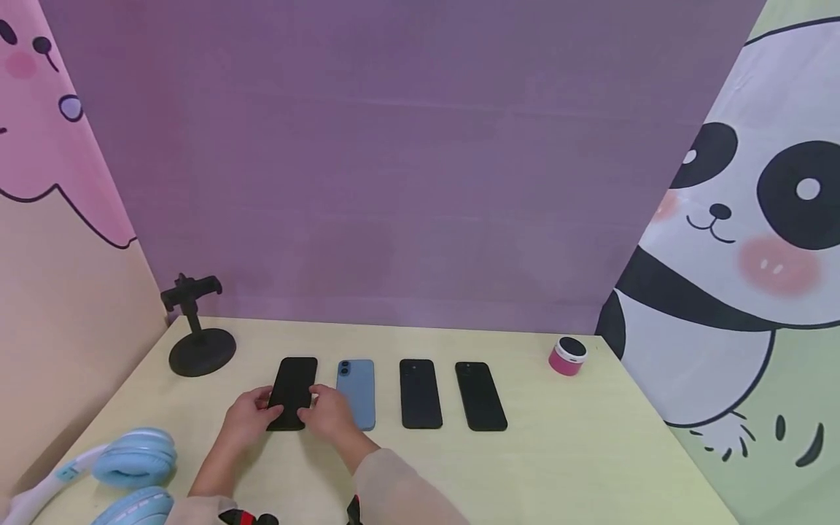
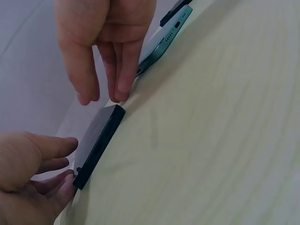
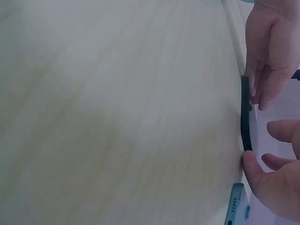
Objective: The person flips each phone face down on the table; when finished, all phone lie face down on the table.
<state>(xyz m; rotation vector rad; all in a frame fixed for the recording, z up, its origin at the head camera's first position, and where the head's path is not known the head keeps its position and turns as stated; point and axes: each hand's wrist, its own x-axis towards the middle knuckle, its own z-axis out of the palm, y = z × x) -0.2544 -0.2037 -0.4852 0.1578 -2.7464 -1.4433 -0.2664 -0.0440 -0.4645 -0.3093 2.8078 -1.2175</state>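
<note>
A black smartphone (image 1: pixel 293 394), dark face up, lies flat on the table between both hands. My left hand (image 1: pixel 249 418) is at its left long side; in the left wrist view the lower fingertips touch the phone's edge, with the thumb raised apart. My right hand (image 1: pixel 329 415) is at the opposite side; in the right wrist view one fingertip touches the phone's (image 3: pixel 245 115) edge while the thumb stays spread away. A blue phone (image 1: pixel 357 394), back up with its camera showing, lies just right of the right hand, partly behind it.
Two dark phones (image 1: pixel 421 394) (image 1: pixel 482 396) lie back up to the right in the same row. A black stand (image 1: pixel 202 353) with a clamp head is at the back left. Light blue headphones (image 1: pixel 134 457) sit front left. A pink and white jar-like object (image 1: pixel 567 356) stands back right.
</note>
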